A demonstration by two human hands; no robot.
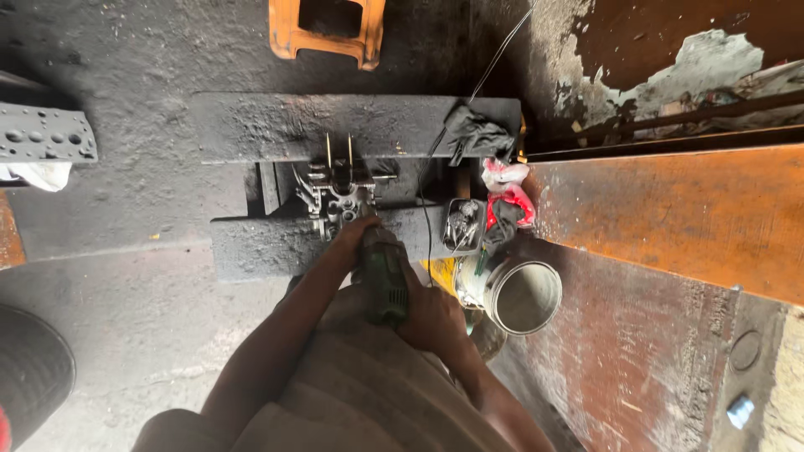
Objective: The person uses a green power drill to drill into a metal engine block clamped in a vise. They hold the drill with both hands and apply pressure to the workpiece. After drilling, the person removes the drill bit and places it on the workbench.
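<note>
A green power tool (383, 272) points down at a grey metal engine part (337, 194) that rests on dark wooden planks (251, 247) on the floor. My right hand (433, 318) grips the rear of the tool's body. My left hand (352, 236) wraps around the tool's front end, right against the metal part. The tool's tip is hidden behind my left hand. A thin black cable (429, 180) runs from the tool area toward the top of the view.
A small tray of metal bits (463, 224) sits right of the part, beside red and black rags (505, 201). A metal cylinder (523, 295) lies near my right hand. An orange stool (328, 33) stands beyond the planks. Rusty steel plates (670, 209) fill the right side.
</note>
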